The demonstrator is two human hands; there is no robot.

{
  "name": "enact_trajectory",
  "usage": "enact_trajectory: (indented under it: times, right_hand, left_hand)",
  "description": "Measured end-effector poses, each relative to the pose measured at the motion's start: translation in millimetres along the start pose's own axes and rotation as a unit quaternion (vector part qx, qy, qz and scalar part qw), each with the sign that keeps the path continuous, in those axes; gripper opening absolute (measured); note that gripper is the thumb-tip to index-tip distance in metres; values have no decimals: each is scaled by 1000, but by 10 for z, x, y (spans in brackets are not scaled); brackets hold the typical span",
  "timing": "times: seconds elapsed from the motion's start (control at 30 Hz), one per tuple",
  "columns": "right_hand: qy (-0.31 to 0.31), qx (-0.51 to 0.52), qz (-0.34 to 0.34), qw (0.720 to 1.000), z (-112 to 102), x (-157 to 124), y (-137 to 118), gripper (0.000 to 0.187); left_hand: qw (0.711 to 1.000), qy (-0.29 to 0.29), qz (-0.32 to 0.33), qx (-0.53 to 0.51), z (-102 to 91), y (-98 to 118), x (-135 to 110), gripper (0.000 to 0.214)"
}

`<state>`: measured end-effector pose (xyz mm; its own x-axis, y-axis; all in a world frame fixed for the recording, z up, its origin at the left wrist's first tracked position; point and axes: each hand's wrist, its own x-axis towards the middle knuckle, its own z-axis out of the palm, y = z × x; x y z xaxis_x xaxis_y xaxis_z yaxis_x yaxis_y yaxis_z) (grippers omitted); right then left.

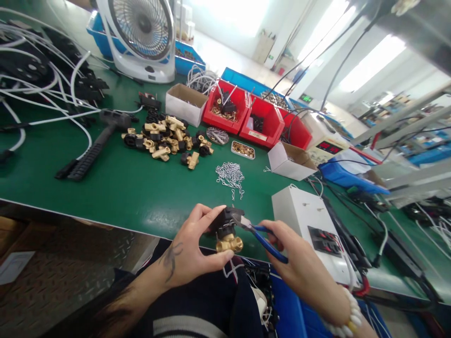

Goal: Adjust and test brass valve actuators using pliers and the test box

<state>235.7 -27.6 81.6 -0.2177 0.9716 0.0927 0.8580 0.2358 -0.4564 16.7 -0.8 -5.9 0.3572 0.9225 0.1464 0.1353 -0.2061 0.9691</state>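
My left hand (pixel 192 251) grips a brass valve (pixel 229 244) with a black actuator housing (pixel 225 219) on top, thumb near the brass body and fingers by the housing. In my right hand (pixel 296 251) is a pair of blue-handled pliers (pixel 269 243), held by both handles. The plier jaws touch the black housing near its right side; whether they grip a small part there I cannot make out. Beyond my hands lies a pile of silver wire clips (pixel 229 174) on the green bench (pixel 169 190).
Brass valve bodies (pixel 169 136) are heaped at centre-left, by a black hammer (pixel 102 141). Red bins (pixel 262 123), a white carton (pixel 186 104) and a white fan (pixel 144 42) stand behind. To the right sits a grey-white box (pixel 299 220) with sockets. White cables (pixel 45 80) tangle at far left.
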Motion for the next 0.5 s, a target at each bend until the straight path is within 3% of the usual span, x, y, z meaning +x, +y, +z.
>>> enact_trajectory:
  times: [0.03, 0.1, 0.17, 0.2, 0.23, 0.3, 0.37, 0.4, 0.43, 0.5]
  right_hand:
    - [10, -2, 7, 1000, -24, 0, 13, 14]
    - [150, 27, 40, 988, -64, -10, 19, 17]
    - [307, 63, 56, 948, -52, -18, 15, 21]
    - [336, 67, 46, 938, -28, -16, 16, 19]
    - [313, 56, 25, 948, -1, -12, 22, 17]
    - [153, 3, -23, 988, 30, -4, 51, 12]
    - [14, -35, -37, 999, 4, -9, 90, 11]
    - [17, -34, -24, 999, -25, -19, 105, 12]
    - [66, -18, 0, 998, -55, -30, 115, 12]
    - [224, 48, 49, 972, -91, -47, 116, 17]
  left_hand:
    - [1000, 0, 2, 1, -1, -1, 3, 67]
    - [1000, -3, 8, 1, -3, -4, 6, 67]
    - [1000, -7, 14, 2, -7, -10, 9, 68]
    - [1000, -10, 14, 3, -10, -13, 10, 69]
    - [1000, -12, 14, 5, -14, -17, 11, 69]
    - [1000, -18, 12, 12, -23, -21, 10, 69]
    - [1000, -22, 11, 18, -29, -23, 8, 69]
    - [999, -22, 13, 19, -30, -22, 7, 69]
    - [999, -22, 17, 20, -30, -21, 6, 69]
    - [999, -20, 25, 20, -30, -17, 6, 69]
